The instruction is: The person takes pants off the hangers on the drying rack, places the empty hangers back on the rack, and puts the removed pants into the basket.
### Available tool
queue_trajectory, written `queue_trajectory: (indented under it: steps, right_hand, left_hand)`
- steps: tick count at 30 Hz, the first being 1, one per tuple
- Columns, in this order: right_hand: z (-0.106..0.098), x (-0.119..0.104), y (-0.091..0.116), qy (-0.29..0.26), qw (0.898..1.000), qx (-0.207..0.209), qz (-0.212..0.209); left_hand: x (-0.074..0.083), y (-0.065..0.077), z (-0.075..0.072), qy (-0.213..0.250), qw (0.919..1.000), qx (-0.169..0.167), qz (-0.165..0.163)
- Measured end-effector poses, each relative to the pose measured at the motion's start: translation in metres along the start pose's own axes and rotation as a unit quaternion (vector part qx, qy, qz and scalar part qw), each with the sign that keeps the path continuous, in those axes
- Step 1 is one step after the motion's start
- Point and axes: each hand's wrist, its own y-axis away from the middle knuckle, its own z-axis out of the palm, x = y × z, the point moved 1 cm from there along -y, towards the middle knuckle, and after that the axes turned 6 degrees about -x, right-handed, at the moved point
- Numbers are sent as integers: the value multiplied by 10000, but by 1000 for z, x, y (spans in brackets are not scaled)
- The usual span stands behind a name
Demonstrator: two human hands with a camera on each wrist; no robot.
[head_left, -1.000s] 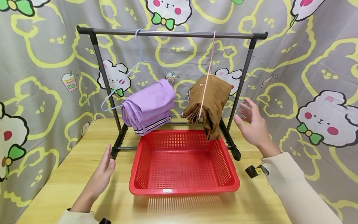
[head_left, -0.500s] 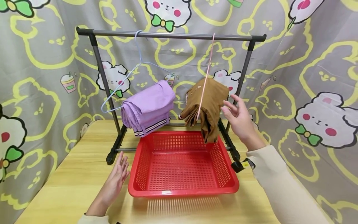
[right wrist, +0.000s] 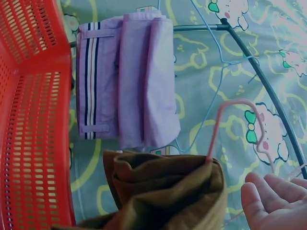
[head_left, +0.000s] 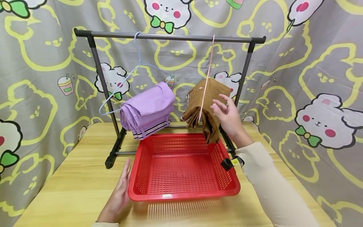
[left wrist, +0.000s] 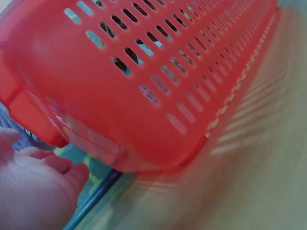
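A folded brown garment [head_left: 210, 94] hangs over a pink hanger [head_left: 207, 80] on the rack. In the head view my right hand [head_left: 229, 118] overlaps its right side, fingers loosely bent and holding nothing; the right wrist view shows a gap between fingertips and cloth. My left hand [head_left: 119, 195] is beside the left wall of a red plastic basket [head_left: 184, 197], fingers extended. Whether it touches the wall I cannot tell. To the left, a folded purple garment [head_left: 148, 108] with a striped waistband hangs on a blue hanger [head_left: 129, 75].
A dark metal clothes rack [head_left: 173, 37] stands on the wooden table [head_left: 73, 176] behind the basket, its black feet [head_left: 110, 160] reaching forward on both sides. A patterned grey curtain [head_left: 283, 63] surrounds the table at the back and sides.
My right hand has moved left from outside the rack to the brown garment. My left hand has moved right, up to the basket's side. Both garments still hang.
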Motion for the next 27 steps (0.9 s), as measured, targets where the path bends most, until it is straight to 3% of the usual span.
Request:
queue_trajectory:
  steps: [7, 12, 17, 27]
  right_hand:
    - [17, 3, -10, -333, 9994, 35, 113]
    - [26, 5, -17, -772, 9965, -74, 315]
    - [31, 3, -22, -1448, 9879, -114, 551]
    - [39, 1, -32, -1399, 9864, -201, 840]
  left_hand:
    - [0, 4, -1, -669, 9975, -107, -219]
    - [0, 7, -1, -693, 9972, 47, -284]
    - [-4, 5, 0, -562, 9981, -112, -204]
    - [-6, 2, 3, -701, 9971, -12, -283]
